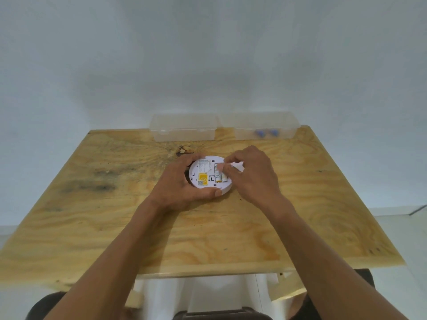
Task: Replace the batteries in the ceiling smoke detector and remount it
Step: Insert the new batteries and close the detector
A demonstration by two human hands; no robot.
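A round white smoke detector [204, 168] lies back-up on the wooden table [323, 204], showing a yellow label and an open battery bay with batteries [219, 177] in it. My left hand [178, 181] wraps around the detector's left and near rim, thumb on the front edge. My right hand [251, 172] reaches over the right side, its thumb and fingertips pinched at the top of the battery bay on a battery; the small white piece beside them is partly hidden.
Two clear plastic boxes stand at the table's far edge: a left box [183, 128] that looks empty and a right box [265, 128] holding blue-tipped items [265, 132]. A white wall rises behind. A dark seat shows below the near edge.
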